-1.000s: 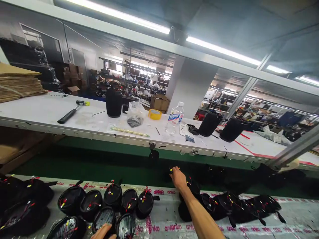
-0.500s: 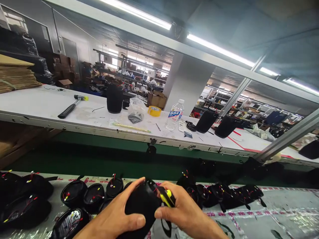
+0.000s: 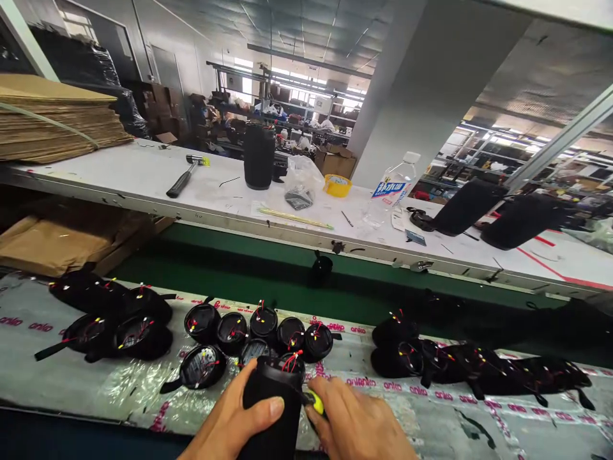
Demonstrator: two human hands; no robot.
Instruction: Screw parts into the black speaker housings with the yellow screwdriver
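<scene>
Both my hands hold one black cylindrical speaker shell [image 3: 269,399] upright at the bottom centre, red wires sticking out of its open top. My left hand [image 3: 230,421] wraps round its left side, thumb across the front. My right hand [image 3: 357,425] grips its right side, next to a small yellow connector [image 3: 316,402] at the fingertips. Just beyond stand several more open black shells [image 3: 261,329] with red and yellow wires, on plastic sheet printed with pink lettering [image 3: 364,383].
More black shells lie at left [image 3: 112,316] and right [image 3: 454,367]. A green conveyor belt [image 3: 230,268] runs past. The white bench [image 3: 143,179] carries a hammer [image 3: 184,179], upright black speaker [image 3: 259,156], tape roll [image 3: 337,185], water bottle [image 3: 390,195] and stacked cardboard [image 3: 52,124].
My right hand drew back from the far shells and joined the left on one shell, which came toward me. The view tilted down.
</scene>
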